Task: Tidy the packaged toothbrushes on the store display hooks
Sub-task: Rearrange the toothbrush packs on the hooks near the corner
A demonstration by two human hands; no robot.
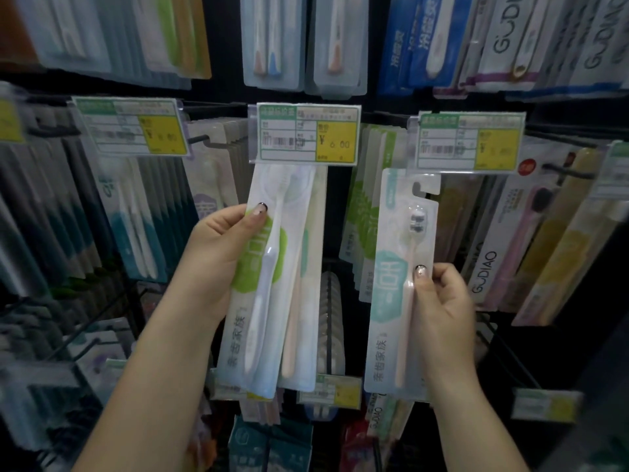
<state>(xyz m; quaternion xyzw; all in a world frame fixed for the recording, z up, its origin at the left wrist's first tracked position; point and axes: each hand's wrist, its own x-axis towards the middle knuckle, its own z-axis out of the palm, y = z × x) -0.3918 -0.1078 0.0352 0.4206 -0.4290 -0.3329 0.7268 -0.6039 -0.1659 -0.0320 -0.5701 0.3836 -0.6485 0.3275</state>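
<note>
A green-labelled toothbrush pack (272, 301) with a white brush hangs at the centre under the middle price tag (308, 137); my left hand (221, 253) grips its left edge, thumb on the front. More packs hang behind it. To the right, my right hand (439, 308) pinches a teal-labelled pack (398, 284) holding a pink brush. That pack is off any hook, its hanging slot free just below the right price tag (471, 143).
Rows of packaged toothbrushes fill black hooks all around: teal packs at left (136, 226), green packs behind the centre (366, 212), GUDIAO packs at right (510, 240). Another row hangs above, and lower hooks with price tags (340, 391) sit below.
</note>
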